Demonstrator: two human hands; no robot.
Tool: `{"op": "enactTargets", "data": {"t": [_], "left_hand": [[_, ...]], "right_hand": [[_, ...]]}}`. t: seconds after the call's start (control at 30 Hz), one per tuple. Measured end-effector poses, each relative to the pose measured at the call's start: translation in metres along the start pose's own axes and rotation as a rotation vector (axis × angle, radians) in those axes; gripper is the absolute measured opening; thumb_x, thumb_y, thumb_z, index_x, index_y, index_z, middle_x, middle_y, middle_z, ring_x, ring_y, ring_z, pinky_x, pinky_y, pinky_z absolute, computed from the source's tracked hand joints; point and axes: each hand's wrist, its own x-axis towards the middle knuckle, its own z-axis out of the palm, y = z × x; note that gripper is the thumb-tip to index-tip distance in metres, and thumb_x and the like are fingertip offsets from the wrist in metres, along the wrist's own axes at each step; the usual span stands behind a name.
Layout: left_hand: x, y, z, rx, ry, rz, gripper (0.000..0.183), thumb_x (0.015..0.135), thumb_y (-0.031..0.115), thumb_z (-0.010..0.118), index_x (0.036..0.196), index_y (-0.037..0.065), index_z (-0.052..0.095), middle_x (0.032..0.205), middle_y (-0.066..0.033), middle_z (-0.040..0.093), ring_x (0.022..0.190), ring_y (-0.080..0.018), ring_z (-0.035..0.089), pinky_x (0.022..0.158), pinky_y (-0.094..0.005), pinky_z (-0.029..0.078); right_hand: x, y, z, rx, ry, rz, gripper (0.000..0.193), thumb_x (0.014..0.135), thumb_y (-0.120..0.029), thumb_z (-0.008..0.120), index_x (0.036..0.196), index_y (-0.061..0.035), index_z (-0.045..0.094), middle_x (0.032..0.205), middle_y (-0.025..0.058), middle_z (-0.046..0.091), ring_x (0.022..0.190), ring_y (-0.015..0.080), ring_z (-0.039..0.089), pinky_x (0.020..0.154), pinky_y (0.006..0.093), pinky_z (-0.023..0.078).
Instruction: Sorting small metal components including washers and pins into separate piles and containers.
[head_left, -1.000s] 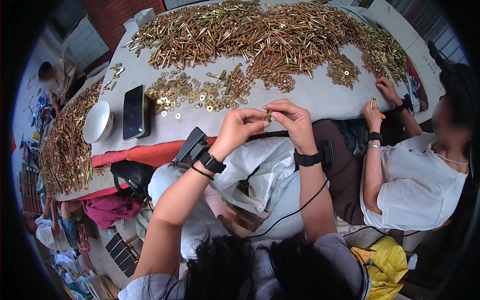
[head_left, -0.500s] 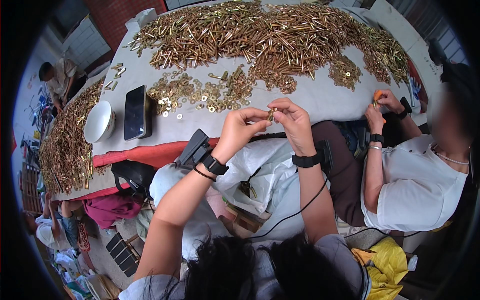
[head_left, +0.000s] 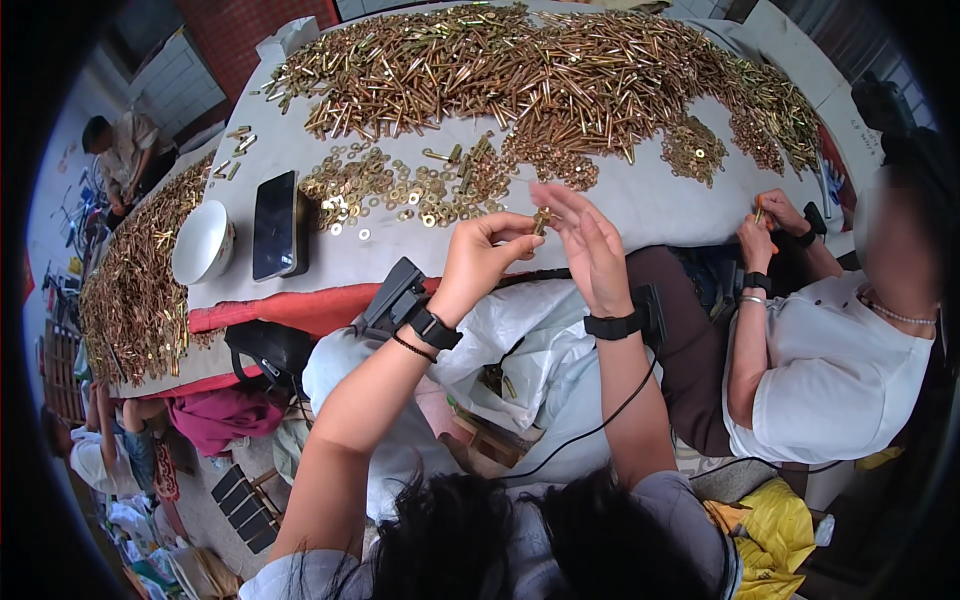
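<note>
Above my lap, at the table's near edge, my left hand (head_left: 487, 252) pinches a small brass-coloured bolt (head_left: 541, 222) between thumb and fingertips. A wider ring-like part shows at its upper end, too small to tell exactly. Close beside it, my right hand (head_left: 595, 260) is open, with its fingers raised and loosely spread; the fingertips are slightly blurred. Beyond my hands, flat round washers (head_left: 400, 190) lie scattered on the grey cloth, with a few bolts among them. A long heap of brass-coloured bolts (head_left: 480, 75) covers the table's far side.
A white bowl (head_left: 203, 243) and a dark phone (head_left: 276, 225) stand at the left. Small metal parts (head_left: 565, 160) lie before the heap. An open white plastic bag (head_left: 480, 335) rests on my lap. At the right, a co-worker (head_left: 815, 370) holds an orange-handled tool (head_left: 762, 215).
My right hand has let go of the bolt, and its fingers have spread and lifted. My left hand keeps its pinch in nearly the same place.
</note>
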Motion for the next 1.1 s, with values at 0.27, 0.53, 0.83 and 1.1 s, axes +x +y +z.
{"op": "enactTargets", "data": {"t": [0.27,0.53,0.83,1.1], "left_hand": [[0.002,-0.002,0.001,-0.001,0.026,0.026,0.018,0.074,0.002,0.064,0.091,-0.003,0.061,0.078,-0.0071,0.064,0.065,-0.0098,0.060,0.059,-0.0212,0.049],[0.000,-0.002,0.000,-0.028,-0.034,-0.018,0.019,0.073,0.002,0.064,0.091,-0.003,0.062,0.080,-0.0080,0.064,0.064,-0.0096,0.060,0.058,-0.0213,0.049],[0.000,-0.002,0.002,-0.024,-0.036,-0.004,0.018,0.073,0.004,0.065,0.090,-0.003,0.062,0.075,-0.0067,0.064,0.064,-0.0094,0.060,0.056,-0.0205,0.048],[0.003,-0.004,-0.003,-0.071,-0.022,-0.061,0.020,0.075,0.002,0.063,0.094,-0.004,0.059,0.082,-0.0084,0.063,0.071,-0.0114,0.060,0.063,-0.0227,0.051]], "right_hand": [[0.001,0.007,-0.002,0.045,0.155,0.004,0.028,0.089,-0.014,0.043,0.110,0.0031,0.050,0.104,0.0156,0.058,0.101,0.0180,0.052,0.089,0.0307,0.036],[0.000,0.010,-0.009,0.121,0.028,0.132,0.027,0.081,-0.001,0.052,0.108,0.0022,0.049,0.098,0.0141,0.059,0.095,0.0167,0.054,0.085,0.0271,0.041],[0.000,0.008,0.007,0.104,0.058,0.078,0.030,0.081,-0.004,0.055,0.110,0.0007,0.049,0.105,0.0124,0.056,0.098,0.0147,0.051,0.086,0.0284,0.038],[0.000,0.007,0.001,0.070,0.075,0.049,0.029,0.088,-0.015,0.045,0.112,0.0015,0.048,0.103,0.0127,0.057,0.099,0.0161,0.051,0.087,0.0293,0.037]]}}
